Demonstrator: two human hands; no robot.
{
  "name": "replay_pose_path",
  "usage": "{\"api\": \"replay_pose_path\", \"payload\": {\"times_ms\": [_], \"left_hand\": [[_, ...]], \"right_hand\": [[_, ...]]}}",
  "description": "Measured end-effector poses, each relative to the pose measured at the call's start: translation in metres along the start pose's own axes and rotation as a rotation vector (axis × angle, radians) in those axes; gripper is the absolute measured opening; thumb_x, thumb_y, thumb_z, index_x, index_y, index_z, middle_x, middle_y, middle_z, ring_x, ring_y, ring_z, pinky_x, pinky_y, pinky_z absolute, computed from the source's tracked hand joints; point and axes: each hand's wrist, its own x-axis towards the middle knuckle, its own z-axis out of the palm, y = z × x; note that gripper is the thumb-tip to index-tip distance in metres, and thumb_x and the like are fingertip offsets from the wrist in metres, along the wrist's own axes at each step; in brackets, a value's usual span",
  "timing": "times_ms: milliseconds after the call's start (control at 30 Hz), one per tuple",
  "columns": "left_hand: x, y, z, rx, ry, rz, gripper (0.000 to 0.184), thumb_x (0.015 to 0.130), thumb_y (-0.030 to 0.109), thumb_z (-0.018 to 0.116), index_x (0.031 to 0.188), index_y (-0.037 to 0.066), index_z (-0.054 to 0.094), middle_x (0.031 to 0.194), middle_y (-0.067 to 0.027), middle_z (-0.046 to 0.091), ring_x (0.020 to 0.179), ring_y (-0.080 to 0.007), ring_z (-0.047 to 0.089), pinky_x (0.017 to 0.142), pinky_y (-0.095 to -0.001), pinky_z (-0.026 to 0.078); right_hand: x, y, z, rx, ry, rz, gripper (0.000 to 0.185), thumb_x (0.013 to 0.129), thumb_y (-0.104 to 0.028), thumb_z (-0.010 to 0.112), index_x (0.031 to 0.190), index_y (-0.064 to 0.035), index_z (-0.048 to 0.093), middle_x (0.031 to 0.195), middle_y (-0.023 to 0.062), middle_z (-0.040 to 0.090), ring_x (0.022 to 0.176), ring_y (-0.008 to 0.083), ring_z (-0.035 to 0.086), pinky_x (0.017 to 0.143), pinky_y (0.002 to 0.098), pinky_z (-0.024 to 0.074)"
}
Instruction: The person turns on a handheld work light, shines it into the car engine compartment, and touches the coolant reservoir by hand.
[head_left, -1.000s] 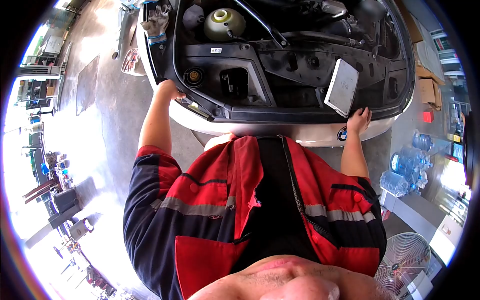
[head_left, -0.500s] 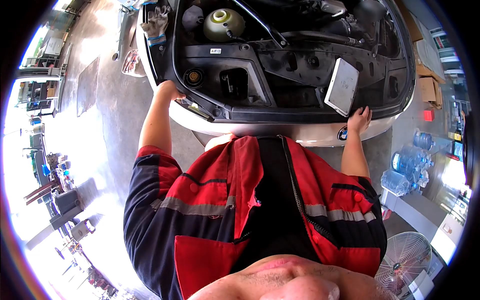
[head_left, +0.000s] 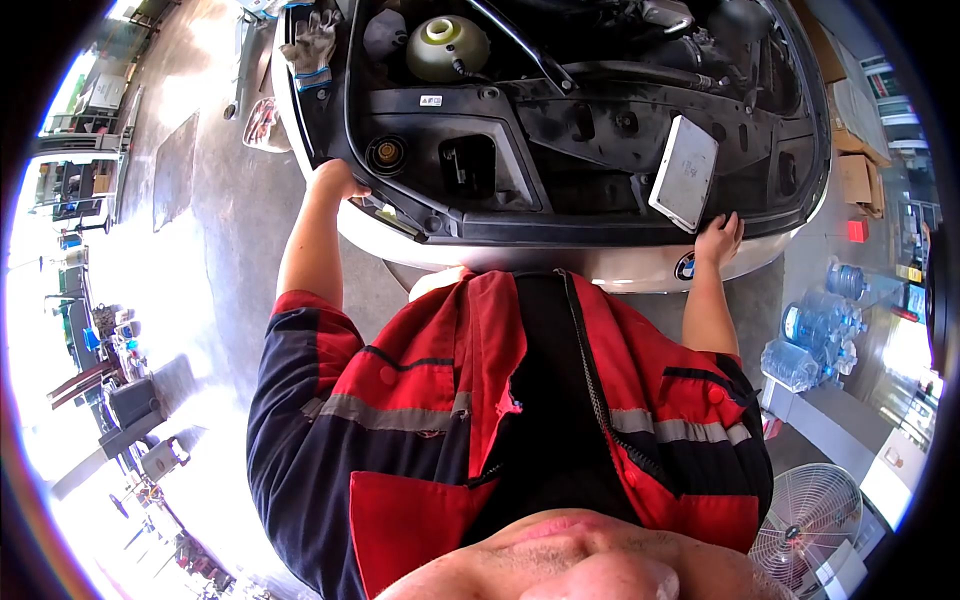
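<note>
The left hand (head_left: 338, 183), left of upper centre, bends over the car's front edge (head_left: 560, 240); how tightly it closes, I cannot tell. The right hand (head_left: 718, 242), upper right, rests there loosely, fingers slightly parted, gripping nothing visible, just beside a flat silvery case (head_left: 683, 175) lying tilted. Outward, the engine bay is exposed, its caps seated; no part looks detached, and what remains cannot be judged. The badge (head_left: 685, 267) reads as BMW's (partly cropped by the wrist); the white label (head_left: 431, 101) and the case's marks are illegible.
</note>
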Motion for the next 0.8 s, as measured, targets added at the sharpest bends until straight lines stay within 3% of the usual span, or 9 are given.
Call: {"api": "replay_pose_path", "payload": {"times_ms": [800], "left_hand": [[0.0002,0.0001,-0.0013,0.014,-0.004,0.01,0.062,0.066,0.057,0.083,0.1,0.006,0.076,0.099,-0.0138,0.073,0.1,-0.0305,0.069,0.086,-0.038,0.053]], "right_hand": [[0.0001,0.0012,0.001,-0.044,-0.003,-0.002,0.046,0.099,-0.038,0.046,0.138,-0.015,0.053,0.151,0.0111,0.042,0.138,0.0318,0.04,0.112,0.0438,0.0323]]}}
